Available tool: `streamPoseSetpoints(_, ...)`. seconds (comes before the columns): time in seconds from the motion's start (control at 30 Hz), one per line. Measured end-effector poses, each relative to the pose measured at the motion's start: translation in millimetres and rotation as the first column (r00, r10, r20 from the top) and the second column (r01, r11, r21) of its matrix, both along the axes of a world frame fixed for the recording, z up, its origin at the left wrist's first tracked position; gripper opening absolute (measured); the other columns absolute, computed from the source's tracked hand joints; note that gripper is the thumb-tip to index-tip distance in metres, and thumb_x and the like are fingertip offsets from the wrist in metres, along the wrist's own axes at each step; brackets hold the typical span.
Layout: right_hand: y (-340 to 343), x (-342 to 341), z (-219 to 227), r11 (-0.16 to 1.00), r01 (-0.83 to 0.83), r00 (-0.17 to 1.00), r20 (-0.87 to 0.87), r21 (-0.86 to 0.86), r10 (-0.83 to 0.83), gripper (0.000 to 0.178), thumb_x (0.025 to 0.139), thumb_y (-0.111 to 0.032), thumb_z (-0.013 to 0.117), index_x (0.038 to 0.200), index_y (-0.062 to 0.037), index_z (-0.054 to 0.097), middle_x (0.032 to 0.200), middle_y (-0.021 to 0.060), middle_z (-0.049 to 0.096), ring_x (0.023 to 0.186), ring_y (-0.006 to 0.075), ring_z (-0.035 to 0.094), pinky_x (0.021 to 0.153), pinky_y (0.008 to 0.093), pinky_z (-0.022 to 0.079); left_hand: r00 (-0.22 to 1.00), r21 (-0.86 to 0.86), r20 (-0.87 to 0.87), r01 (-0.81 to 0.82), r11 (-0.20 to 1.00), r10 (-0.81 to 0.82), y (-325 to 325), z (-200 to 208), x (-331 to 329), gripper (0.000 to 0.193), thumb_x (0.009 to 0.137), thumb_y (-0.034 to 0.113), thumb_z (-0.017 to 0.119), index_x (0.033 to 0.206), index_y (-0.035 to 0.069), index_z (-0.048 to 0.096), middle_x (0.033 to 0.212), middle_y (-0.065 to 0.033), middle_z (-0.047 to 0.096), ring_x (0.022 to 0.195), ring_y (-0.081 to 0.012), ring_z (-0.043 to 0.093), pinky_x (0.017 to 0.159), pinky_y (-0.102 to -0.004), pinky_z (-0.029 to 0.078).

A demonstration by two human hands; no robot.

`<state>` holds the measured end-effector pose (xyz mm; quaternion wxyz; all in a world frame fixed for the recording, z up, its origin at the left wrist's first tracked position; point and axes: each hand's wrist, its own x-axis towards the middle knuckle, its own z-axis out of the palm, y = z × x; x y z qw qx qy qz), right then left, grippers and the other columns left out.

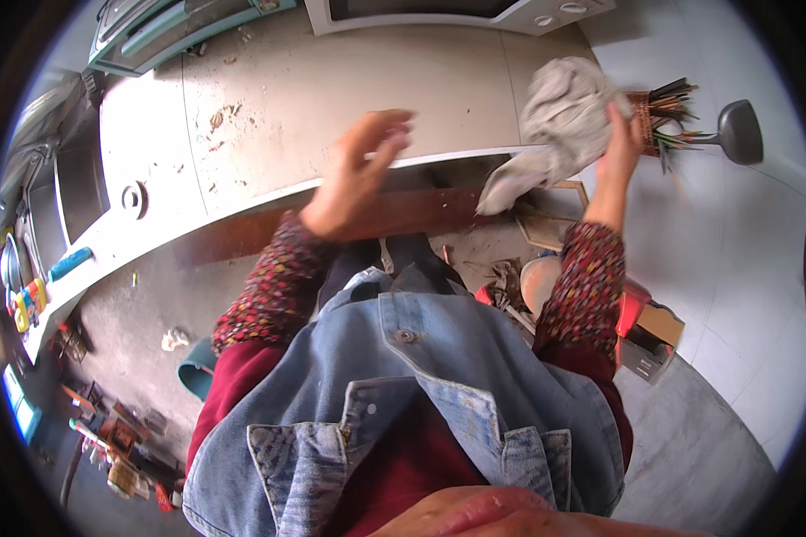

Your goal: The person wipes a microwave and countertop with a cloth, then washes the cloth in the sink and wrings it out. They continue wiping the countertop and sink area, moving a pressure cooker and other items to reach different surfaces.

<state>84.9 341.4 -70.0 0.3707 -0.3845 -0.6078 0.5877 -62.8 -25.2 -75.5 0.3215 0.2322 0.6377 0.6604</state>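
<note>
A crumpled grey-white cloth is bunched at the right end of the counter, and one end of it hangs over the front edge. My right hand grips its right side, fingers partly hidden by the folds. Above the counter's front edge, my left hand holds nothing; its fingers are bent and apart from the thumb, slightly blurred. The pale countertop has crumbs and scraps scattered over its left part.
Right of the cloth stands a woven holder with chopsticks and a dark spatula. A white appliance and a teal-framed unit line the back. A small ring-shaped object lies at left, near the sink. Boxes sit below right.
</note>
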Motion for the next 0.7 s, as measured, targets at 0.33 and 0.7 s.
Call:
streamPoseSetpoints(0.33,-85,-73,-140,0.336,-0.449,0.844,0.516,0.828,-0.144,0.037,0.075,-0.034,0.078,0.110,-0.0242,0.069,0.122,0.0089,0.056,0.106,0.0355,0.052,0.087,0.0510,0.044,0.793,-0.478,0.211,-0.426,0.768,0.571,-190,-79,130,0.024,0.098,0.015,0.058,0.119,0.004,0.062,0.096,-0.0028,0.066,0.084,-0.0117,0.065,0.072,-0.0237,0.051)
streamPoseSetpoints(0.7,-248,-129,-49,0.747,-0.663,0.722,0.303,0.047,0.622,0.031,0.076,-0.017,0.076,0.106,-0.0143,0.069,0.106,0.0090,0.064,0.092,0.0304,0.062,0.084,0.0431,0.051,0.696,-0.352,0.135,-0.632,0.690,0.706,-193,-59,139,0.026,0.100,0.016,0.055,0.123,0.003,0.059,0.104,-0.0070,0.066,0.086,-0.0133,0.066,0.075,-0.0255,0.051)
